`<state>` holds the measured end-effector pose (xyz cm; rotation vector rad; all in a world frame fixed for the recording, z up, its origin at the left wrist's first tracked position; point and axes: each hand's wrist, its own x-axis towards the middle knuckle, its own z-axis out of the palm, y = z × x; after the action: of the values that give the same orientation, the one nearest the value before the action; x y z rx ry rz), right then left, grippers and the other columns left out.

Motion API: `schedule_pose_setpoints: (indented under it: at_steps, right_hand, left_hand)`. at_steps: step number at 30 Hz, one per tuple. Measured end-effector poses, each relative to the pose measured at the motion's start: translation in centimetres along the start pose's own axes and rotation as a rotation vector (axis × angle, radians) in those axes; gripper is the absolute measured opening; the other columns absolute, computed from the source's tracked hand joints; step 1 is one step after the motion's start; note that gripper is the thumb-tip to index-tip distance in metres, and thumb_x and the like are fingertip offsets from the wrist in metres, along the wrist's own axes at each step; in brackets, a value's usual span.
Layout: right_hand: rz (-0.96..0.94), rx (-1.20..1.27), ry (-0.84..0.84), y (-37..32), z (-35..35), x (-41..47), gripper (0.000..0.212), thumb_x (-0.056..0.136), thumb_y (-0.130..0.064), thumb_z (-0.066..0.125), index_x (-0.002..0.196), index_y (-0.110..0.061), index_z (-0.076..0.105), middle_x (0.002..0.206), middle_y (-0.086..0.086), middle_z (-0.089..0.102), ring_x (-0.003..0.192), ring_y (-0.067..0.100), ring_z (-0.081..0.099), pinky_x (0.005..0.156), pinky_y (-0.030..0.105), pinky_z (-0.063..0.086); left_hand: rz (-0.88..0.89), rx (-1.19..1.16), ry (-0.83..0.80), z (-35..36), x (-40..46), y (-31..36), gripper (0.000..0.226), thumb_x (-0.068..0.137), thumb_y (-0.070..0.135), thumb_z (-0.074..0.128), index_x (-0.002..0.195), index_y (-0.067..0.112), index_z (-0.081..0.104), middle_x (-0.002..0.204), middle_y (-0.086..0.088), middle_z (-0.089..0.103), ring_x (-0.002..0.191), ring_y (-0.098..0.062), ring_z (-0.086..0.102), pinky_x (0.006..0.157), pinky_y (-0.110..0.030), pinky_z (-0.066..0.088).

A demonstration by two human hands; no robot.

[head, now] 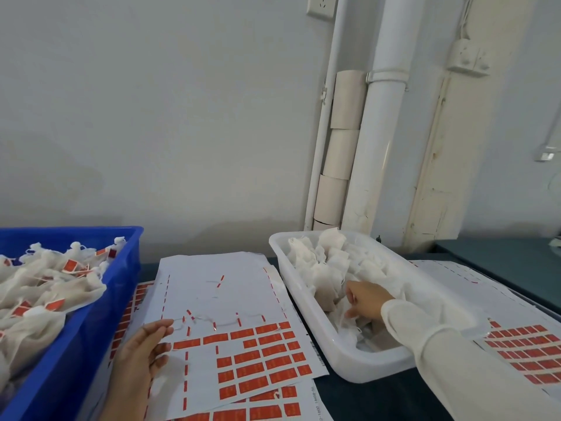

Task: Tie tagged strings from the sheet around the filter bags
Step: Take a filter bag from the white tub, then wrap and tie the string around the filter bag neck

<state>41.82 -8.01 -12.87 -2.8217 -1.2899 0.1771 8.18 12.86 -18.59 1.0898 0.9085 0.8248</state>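
A white sheet point(218, 302) with rows of orange tags point(264, 357) and thin strings lies in front of me. My left hand point(142, 354) rests on its left edge, fingers straight, fingertips touching a string near the tags. A white tray point(343, 357) to the right holds a heap of untied white filter bags point(321, 262). My right hand point(364, 299), in a white sleeve, reaches into that tray with its fingers curled among the bags; whether it holds one is hidden.
A blue bin point(121, 287) at the left is full of tied bags with orange tags. More tag sheets point(528, 354) lie under and to the right of the white tray. White pipes point(379, 132) run up the wall behind.
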Motion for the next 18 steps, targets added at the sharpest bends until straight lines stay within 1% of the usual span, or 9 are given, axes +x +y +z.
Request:
schedule_pose_setpoints:
  at_steps: [2, 4, 6, 8, 10, 11, 13, 15, 18]
  right_hand:
    - [-0.123, -0.053, -0.05, 0.6, -0.1, -0.2, 0.023, 0.074, -0.004, 0.057, 0.075, -0.025, 0.046, 0.081, -0.011, 0.048, 0.074, 0.015, 0.049, 0.055, 0.018, 0.039]
    - [-0.222, -0.079, -0.142, 1.0, 0.0, -0.4, 0.036, 0.069, 0.002, 0.053, 0.087, -0.029, 0.056, 0.097, -0.011, 0.051, 0.076, 0.013, 0.053, 0.051, 0.016, 0.044]
    - [-0.293, -0.152, -0.189, 1.1, 0.4, -0.3, 0.048, 0.067, 0.003, 0.059, 0.096, -0.035, 0.056, 0.108, -0.014, 0.049, 0.085, 0.012, 0.053, 0.058, 0.016, 0.044]
    - [-0.332, -0.196, -0.207, 1.2, 1.2, 0.2, 0.05, 0.067, -0.004, 0.065, 0.099, -0.04, 0.053, 0.11, -0.013, 0.049, 0.092, 0.013, 0.052, 0.072, 0.023, 0.048]
    - [-0.344, -0.218, -0.186, 1.3, 1.8, 0.3, 0.047, 0.065, -0.009, 0.067, 0.096, -0.041, 0.052, 0.111, -0.011, 0.05, 0.096, 0.016, 0.054, 0.081, 0.031, 0.051]
    - [-0.353, -0.223, -0.171, 1.2, 1.9, 0.4, 0.043, 0.065, -0.01, 0.068, 0.093, -0.039, 0.052, 0.109, -0.011, 0.051, 0.094, 0.017, 0.054, 0.08, 0.03, 0.051]
    - [-0.375, -0.237, -0.153, 1.1, 1.9, 0.5, 0.033, 0.067, -0.011, 0.068, 0.084, -0.036, 0.054, 0.098, -0.012, 0.051, 0.085, 0.013, 0.051, 0.071, 0.019, 0.045]
    - [-0.37, -0.22, -0.138, 0.7, 1.9, 0.5, 0.024, 0.071, -0.011, 0.068, 0.076, -0.032, 0.058, 0.091, -0.011, 0.051, 0.08, 0.012, 0.05, 0.065, 0.014, 0.039]
    - [-0.378, -0.176, -0.093, 0.6, 1.4, 0.5, 0.014, 0.077, -0.008, 0.063, 0.08, -0.022, 0.067, 0.098, -0.004, 0.057, 0.081, 0.011, 0.051, 0.066, 0.012, 0.039]
  left_hand:
    - [0.001, -0.001, 0.003, 0.0, 0.0, -0.1, 0.02, 0.095, 0.016, 0.044, 0.086, 0.019, 0.062, 0.112, -0.003, 0.055, 0.103, -0.027, 0.05, 0.101, -0.044, 0.037]
    - [0.01, -0.004, -0.001, 0.0, -0.1, -0.1, 0.02, 0.096, 0.016, 0.043, 0.087, 0.019, 0.062, 0.111, -0.003, 0.055, 0.103, -0.027, 0.05, 0.101, -0.043, 0.037]
    - [0.023, -0.001, -0.013, 0.2, -0.2, -0.1, 0.021, 0.096, 0.015, 0.042, 0.087, 0.02, 0.061, 0.11, -0.003, 0.056, 0.103, -0.027, 0.05, 0.1, -0.042, 0.037]
    - [0.035, -0.005, -0.017, 0.3, -0.2, -0.1, 0.022, 0.096, 0.015, 0.042, 0.088, 0.019, 0.061, 0.109, -0.004, 0.057, 0.103, -0.027, 0.051, 0.099, -0.041, 0.037]
    - [0.042, -0.005, -0.018, 0.3, -0.3, -0.2, 0.021, 0.096, 0.016, 0.042, 0.089, 0.019, 0.062, 0.106, -0.002, 0.058, 0.102, -0.026, 0.052, 0.099, -0.04, 0.037]
    - [0.048, -0.002, -0.019, 0.3, -0.3, -0.2, 0.021, 0.096, 0.016, 0.042, 0.089, 0.019, 0.062, 0.104, -0.001, 0.059, 0.1, -0.025, 0.052, 0.098, -0.038, 0.038]
    - [0.069, 0.008, -0.02, 0.2, -0.4, -0.4, 0.02, 0.096, 0.016, 0.044, 0.091, 0.018, 0.063, 0.1, 0.001, 0.061, 0.096, -0.022, 0.054, 0.092, -0.035, 0.039]
    - [0.081, 0.02, -0.025, 0.1, -0.4, -0.6, 0.019, 0.096, 0.016, 0.044, 0.093, 0.018, 0.063, 0.098, 0.004, 0.061, 0.095, -0.02, 0.054, 0.09, -0.033, 0.038]
    - [0.095, 0.033, -0.031, 0.1, -0.4, -0.7, 0.018, 0.096, 0.017, 0.044, 0.095, 0.018, 0.063, 0.097, 0.008, 0.061, 0.094, -0.019, 0.053, 0.09, -0.032, 0.037]
